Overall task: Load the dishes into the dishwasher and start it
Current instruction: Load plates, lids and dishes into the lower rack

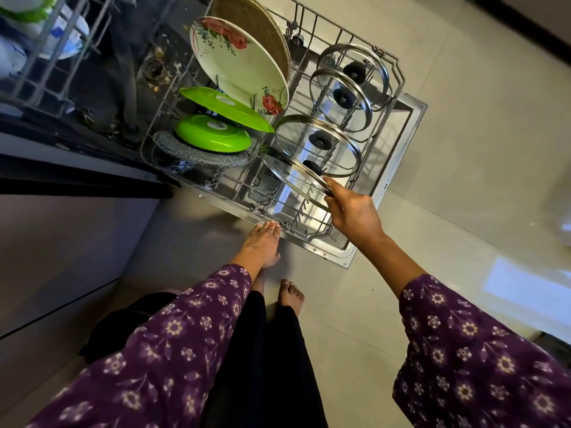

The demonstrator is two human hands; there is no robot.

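Fingers (333,186) of the right hand (352,211) pinch the steel rim of a round glass pot lid (290,177), tilted in the grey wire rack (400,78); the left hand (262,240), fingers straight, is nearby. Let go unseated, the lid could topple onto its neighbour.

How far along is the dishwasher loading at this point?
Done: the lower rack is out, holding a floral plate, green dishes and three glass lids upright. In hand: the right hand grips a fourth glass lid by its rim over the rack's near end; the left hand rests at the open door's edge. Left: seat that lid, slide the rack in, shut the door, start the wash.
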